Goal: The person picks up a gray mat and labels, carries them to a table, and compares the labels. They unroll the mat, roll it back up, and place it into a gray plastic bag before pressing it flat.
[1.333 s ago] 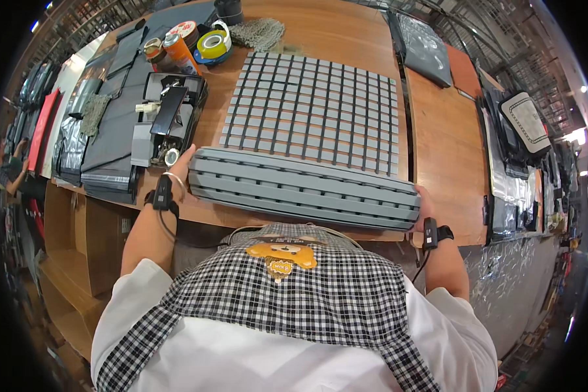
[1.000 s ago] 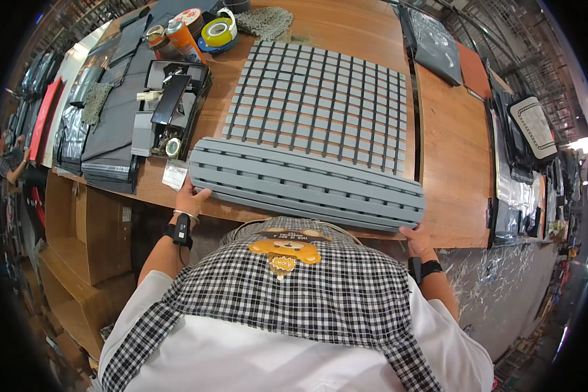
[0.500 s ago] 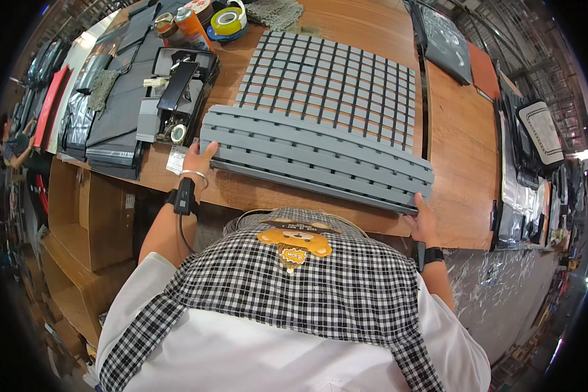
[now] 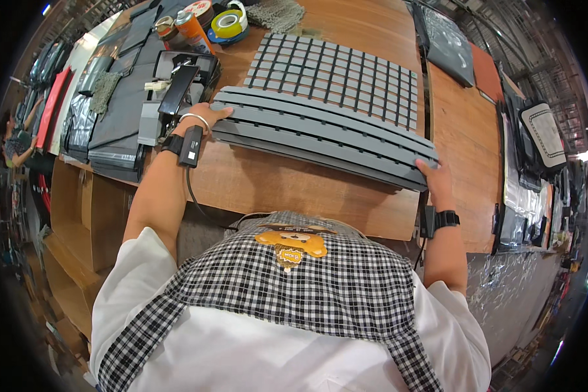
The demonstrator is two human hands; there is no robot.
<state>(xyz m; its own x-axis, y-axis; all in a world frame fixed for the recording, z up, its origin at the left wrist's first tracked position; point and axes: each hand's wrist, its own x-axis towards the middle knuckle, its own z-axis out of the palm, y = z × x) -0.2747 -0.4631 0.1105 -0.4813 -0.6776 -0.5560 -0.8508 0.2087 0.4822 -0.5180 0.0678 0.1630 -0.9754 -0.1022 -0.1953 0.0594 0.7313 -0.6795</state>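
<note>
Grey slatted mat (image 4: 323,136) was positioned on wooden table (image 4: 284,186), near part rolled up, far part laid flat as a grid. Roll was gripped at its left end by left hand (image 4: 209,115) and at its right end by right hand (image 4: 439,181), thumbs on top; other fingers were mostly hidden. Orange can (image 4: 195,31) was placed beyond left hand, left of grid.

Forearms (image 4: 153,196) stretched forward, the left hand (image 4: 206,116) and right hand (image 4: 439,181) curl inward, well apart.
</note>
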